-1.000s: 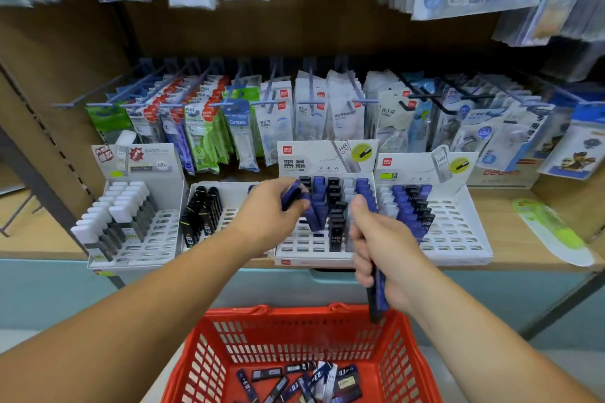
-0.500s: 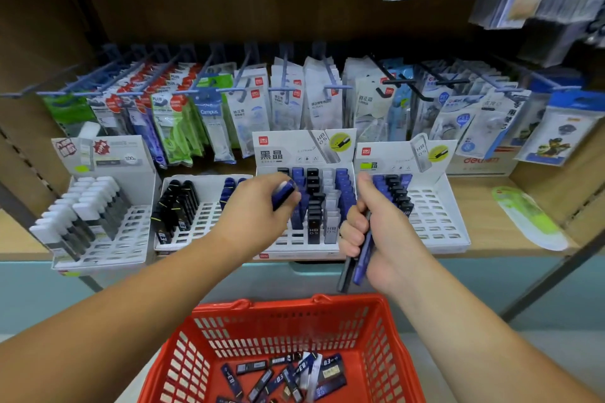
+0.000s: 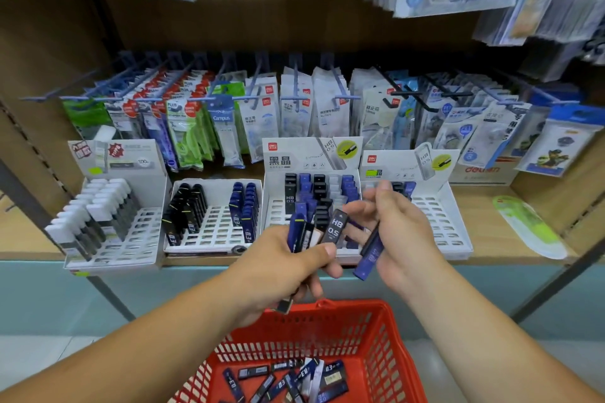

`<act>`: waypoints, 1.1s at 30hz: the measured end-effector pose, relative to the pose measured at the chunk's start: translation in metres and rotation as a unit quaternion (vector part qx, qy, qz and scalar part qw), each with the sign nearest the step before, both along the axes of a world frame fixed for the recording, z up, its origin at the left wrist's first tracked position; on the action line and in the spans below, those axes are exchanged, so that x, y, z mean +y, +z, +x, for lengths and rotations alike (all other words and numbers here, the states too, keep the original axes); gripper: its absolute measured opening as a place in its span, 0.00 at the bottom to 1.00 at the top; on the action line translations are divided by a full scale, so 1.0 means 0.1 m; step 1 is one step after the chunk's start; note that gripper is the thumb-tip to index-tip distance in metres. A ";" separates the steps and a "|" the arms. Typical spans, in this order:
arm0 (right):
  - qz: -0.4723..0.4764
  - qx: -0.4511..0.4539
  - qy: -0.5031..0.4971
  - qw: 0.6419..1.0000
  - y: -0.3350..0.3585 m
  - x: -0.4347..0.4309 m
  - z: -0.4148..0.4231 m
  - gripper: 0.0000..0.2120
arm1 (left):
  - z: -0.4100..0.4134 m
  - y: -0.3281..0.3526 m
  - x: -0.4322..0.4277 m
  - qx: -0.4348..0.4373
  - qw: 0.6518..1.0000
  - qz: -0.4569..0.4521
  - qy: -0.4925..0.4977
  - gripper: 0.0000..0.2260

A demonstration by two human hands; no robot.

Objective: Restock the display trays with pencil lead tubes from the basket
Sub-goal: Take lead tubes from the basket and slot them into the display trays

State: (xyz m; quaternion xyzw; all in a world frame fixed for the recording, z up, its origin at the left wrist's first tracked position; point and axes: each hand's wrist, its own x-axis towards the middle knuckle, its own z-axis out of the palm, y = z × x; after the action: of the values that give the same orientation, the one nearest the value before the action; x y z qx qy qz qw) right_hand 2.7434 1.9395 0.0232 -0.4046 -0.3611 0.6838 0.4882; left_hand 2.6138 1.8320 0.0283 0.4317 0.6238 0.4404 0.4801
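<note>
Shelf (image 3: 487, 229): wooden, in a stationery shop, under pegs of hanging packets (image 3: 262, 108)
Display trays (image 3: 212, 232): four, white, side by side on the shelf; leftmost tray (image 3: 137, 245) lined with white-capped tubes; second tray (image 3: 226, 216) part filled with black and blue rows; middle tray (image 3: 276, 209) stocked at the back, bare slots in front; right tray (image 3: 438, 219) mostly bare slots
Basket (image 3: 379, 337): red, below the shelf edge, between the forearms, with loose pencil lead tubes (image 3: 288, 379) lying criss-cross on its floor
Left hand (image 3: 278, 268): clamped round a fan of tubes (image 3: 302, 232), among them a black tube (image 3: 334, 228) marked HB 0.5; held up in front of the middle tray, touching no slot
Right hand (image 3: 402, 239): just beside the left, fingers loosely curled on a blue tube (image 3: 370, 253) hanging slanted downward, forefinger stretched toward the fan
Change: half a second ago, left hand up at the middle tray with a single blue tube showing and right hand fisted on two tubes lower down; now both drawn back and met in front of the tray, several tubes fanned in the left
Meaning: likely a sort or hand-over between placements, not a placement itself
Progress: seemingly midway; many slots bare, plenty left in the basket
Next: probably calls for one tube singled out, turned cap up and pushed into a matching column
</note>
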 end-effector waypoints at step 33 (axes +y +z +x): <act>0.272 -0.406 -0.058 0.870 -0.53 0.59 1.15 0.11 | 0.49 -0.26 0.34 -0.118 0.989 -0.085 -0.014 0.17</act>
State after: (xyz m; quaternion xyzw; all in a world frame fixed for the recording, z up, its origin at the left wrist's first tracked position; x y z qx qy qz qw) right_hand 2.8585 1.9986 -0.0300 -0.5180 -0.6755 0.3042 0.4276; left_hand 2.6626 1.8661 0.0018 0.3432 0.5921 0.4264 0.5915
